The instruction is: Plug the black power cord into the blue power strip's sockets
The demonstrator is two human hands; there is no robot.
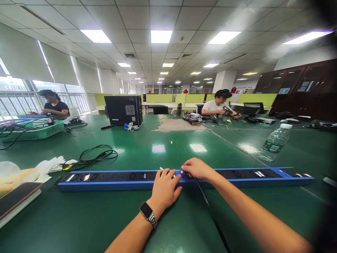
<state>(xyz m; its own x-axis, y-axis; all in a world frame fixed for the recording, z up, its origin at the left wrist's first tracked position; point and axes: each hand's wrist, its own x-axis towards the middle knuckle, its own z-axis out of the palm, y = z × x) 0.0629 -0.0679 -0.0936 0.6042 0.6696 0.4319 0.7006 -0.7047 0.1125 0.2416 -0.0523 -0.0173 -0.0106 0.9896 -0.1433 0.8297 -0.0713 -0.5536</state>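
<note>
Offering slick support, the glossy green tabletop [86,214] could let the long blue-and-black rectangular power strip [105,187] across the frame's centre skid under uneven pressure. The left hand [163,187] rests on it half spread, with nothing visibly gripped. The right hand [197,168], fingers pinched round the end of a black rubbery cable [204,197], could strain that end if the length running lower right tugs sideways.
</note>
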